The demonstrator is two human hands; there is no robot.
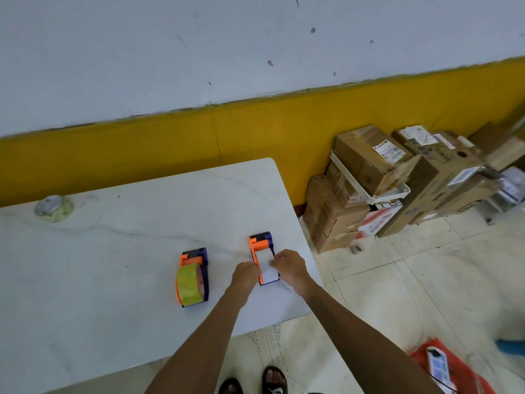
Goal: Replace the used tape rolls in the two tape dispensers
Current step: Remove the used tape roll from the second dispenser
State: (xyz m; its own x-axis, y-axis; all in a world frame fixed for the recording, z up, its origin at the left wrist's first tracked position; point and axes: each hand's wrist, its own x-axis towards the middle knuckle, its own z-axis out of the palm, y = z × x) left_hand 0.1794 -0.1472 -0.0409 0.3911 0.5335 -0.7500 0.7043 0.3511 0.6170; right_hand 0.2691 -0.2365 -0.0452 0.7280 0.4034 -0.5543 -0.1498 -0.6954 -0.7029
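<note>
Two orange-and-purple tape dispensers stand on the white marble table (113,251). The left dispenser (196,258) holds a yellowish tape roll (189,284). In the right dispenser (262,243) sits a white roll (265,264). My left hand (244,275) grips that dispenser's left side, and my right hand (291,265) pinches the white roll's right edge. Another tape roll (54,208), pale and yellowish, lies at the table's far left.
The table's right edge runs close beside the right dispenser. Stacked cardboard boxes (397,180) stand on the tiled floor to the right, against a yellow-and-white wall. A red bag (443,365) lies on the floor at lower right. Sandalled feet show below the table's front edge.
</note>
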